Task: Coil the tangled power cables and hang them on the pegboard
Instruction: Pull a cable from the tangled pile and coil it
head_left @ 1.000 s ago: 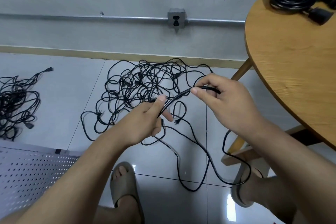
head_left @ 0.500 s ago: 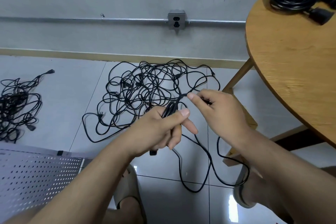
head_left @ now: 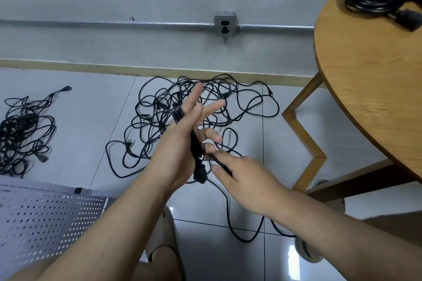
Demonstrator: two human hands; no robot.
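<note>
Cable, a black length folded into a short bundle, is held at the centre of the view; its slack drops to the grey tiles and loops out at 6 o'clock between two sandals, the left sandal near 6 and the right sandal near 5. A white pegboard lies flat on the floor at 8 o'clock. The left hand has the bundle lying across its palm: the two lower fingers curl round it, the index and middle fingers stick out straight and spread, and the plug end hangs below the heel of the hand. The right hand, just beside it at 4 o'clock, pinches one strand of the same cable between thumb and index finger, close to the left hand's curled fingers. Behind the hands, at 12 o'clock, a tangle of black cables sprawls on the floor up to the baseboard. A second heap lies well apart at 9 o'clock. On the wall beyond, a metal conduit runs level into an outlet. A round wooden table fills 2 o'clock, with a coiled bunch of black cable resting on its far edge.
</note>
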